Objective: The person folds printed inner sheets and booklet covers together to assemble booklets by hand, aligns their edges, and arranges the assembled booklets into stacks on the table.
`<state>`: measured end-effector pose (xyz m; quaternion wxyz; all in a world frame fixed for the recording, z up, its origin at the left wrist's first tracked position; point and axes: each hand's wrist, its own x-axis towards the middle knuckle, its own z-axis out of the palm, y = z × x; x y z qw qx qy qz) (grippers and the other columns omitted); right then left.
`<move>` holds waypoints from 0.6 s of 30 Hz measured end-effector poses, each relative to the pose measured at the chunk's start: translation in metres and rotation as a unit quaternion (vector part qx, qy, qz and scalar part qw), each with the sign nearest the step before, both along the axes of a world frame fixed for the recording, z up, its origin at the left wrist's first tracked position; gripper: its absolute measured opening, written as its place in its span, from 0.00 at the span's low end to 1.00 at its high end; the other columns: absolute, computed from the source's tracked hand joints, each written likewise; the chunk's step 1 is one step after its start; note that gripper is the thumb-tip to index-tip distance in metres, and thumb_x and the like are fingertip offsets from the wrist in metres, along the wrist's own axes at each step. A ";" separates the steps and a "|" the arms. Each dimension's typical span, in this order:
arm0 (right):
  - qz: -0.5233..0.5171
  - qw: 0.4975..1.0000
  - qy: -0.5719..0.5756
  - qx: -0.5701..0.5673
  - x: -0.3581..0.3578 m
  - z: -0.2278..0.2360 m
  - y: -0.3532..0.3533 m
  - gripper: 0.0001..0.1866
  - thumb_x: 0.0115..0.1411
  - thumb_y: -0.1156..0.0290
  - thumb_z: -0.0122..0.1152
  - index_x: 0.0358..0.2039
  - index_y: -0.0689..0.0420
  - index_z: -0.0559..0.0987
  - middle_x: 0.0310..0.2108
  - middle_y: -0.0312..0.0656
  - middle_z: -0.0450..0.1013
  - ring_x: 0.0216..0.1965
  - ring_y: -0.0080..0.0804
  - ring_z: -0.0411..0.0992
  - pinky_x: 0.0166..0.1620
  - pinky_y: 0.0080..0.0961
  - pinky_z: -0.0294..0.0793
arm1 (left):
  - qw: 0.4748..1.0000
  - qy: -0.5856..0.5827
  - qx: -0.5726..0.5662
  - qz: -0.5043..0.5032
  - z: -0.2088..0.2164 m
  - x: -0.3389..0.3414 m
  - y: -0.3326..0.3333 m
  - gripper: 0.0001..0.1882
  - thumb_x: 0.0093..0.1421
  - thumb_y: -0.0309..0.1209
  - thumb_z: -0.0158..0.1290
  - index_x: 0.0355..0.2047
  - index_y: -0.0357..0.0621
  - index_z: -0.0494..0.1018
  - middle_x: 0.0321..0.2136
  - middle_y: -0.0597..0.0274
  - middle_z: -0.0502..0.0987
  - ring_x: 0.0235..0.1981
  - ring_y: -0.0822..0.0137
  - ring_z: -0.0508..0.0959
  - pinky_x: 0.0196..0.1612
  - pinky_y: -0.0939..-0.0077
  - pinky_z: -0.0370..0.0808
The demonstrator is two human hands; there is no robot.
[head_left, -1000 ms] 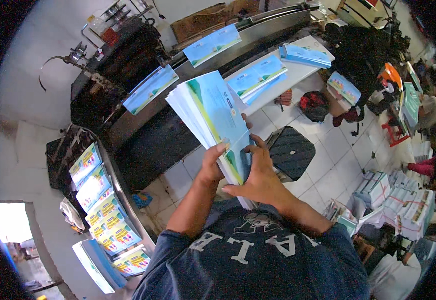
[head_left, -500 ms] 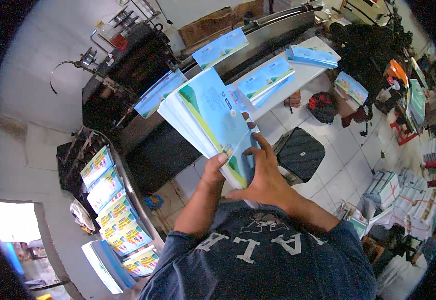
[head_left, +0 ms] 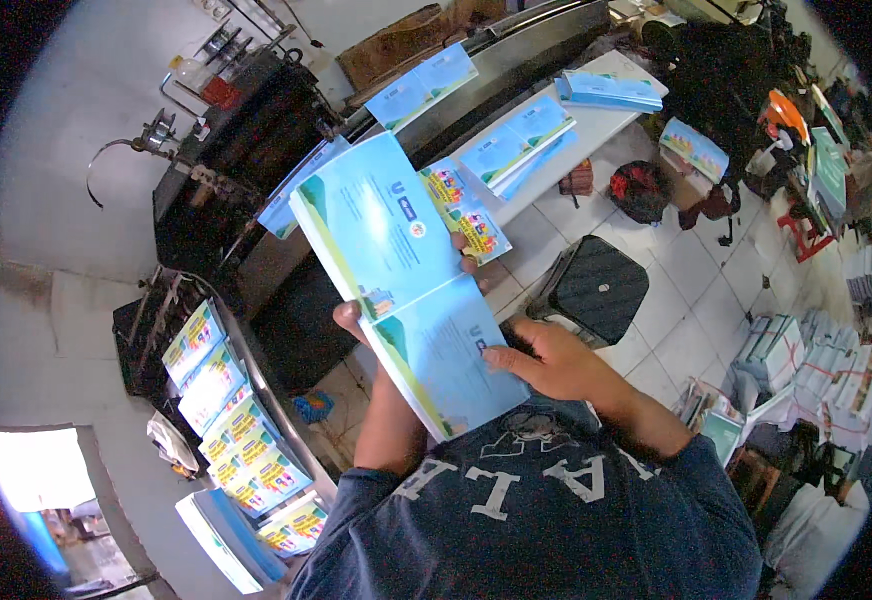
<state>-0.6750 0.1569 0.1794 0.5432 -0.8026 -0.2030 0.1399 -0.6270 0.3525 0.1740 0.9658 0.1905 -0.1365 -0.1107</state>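
Note:
Tilted in front of my chest is a stack of blue printed booklet covers [head_left: 366, 225], joined in pairs, with green hills and yellow edging along the left side. My left hand [head_left: 349, 322] supports it from beneath. Its thumb shows at the left edge and its fingertips at the right edge; the palm is hidden. At the lower right edge, my right hand [head_left: 546, 358] grips the stack, thumb on top and fingers underneath. A cover with a yellow title and colourful figures [head_left: 468, 215] shows beyond the stack's right side.
A white bench [head_left: 606, 120] holds more blue covers [head_left: 521, 145]. Left of me, a curved metal-edged table [head_left: 281, 430] carries overlapping yellow-and-blue covers [head_left: 256, 460]. A black stool [head_left: 596, 290] stands on the tiled floor. Tied paper bundles [head_left: 851, 385] are at the right, dark machinery [head_left: 226, 150] at the upper left.
The stack has turned flatter, its printed face now towards me and its sheet edges evened up. My right hand has shifted from across its lower part to its lower right edge.

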 end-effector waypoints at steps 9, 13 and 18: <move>-0.044 0.998 -0.048 -0.013 -0.014 0.015 0.021 0.22 0.58 0.52 0.57 0.20 0.60 0.73 0.14 0.47 0.68 0.15 0.43 0.69 0.21 0.35 0.65 | 0.990 -0.048 -0.118 -0.066 0.005 0.003 0.012 0.54 0.40 0.50 0.67 0.62 0.48 0.50 0.54 0.49 0.58 0.50 0.55 0.64 0.51 0.47 0.63; 0.016 0.993 -0.091 -0.070 -0.018 0.022 0.016 0.22 0.59 0.54 0.58 0.17 0.59 0.71 0.12 0.47 0.67 0.14 0.45 0.69 0.20 0.37 0.64 | 0.982 -0.095 -0.147 -0.078 0.019 0.008 0.022 0.49 0.44 0.46 0.66 0.61 0.50 0.51 0.52 0.54 0.59 0.49 0.57 0.63 0.50 0.48 0.62; 0.024 0.982 -0.184 -0.025 -0.019 0.031 0.022 0.21 0.58 0.58 0.58 0.14 0.55 0.69 0.09 0.42 0.62 0.11 0.42 0.65 0.18 0.38 0.62 | 0.976 -0.099 -0.177 -0.075 0.020 0.000 0.025 0.48 0.46 0.54 0.62 0.63 0.55 0.52 0.51 0.51 0.59 0.48 0.55 0.65 0.47 0.46 0.64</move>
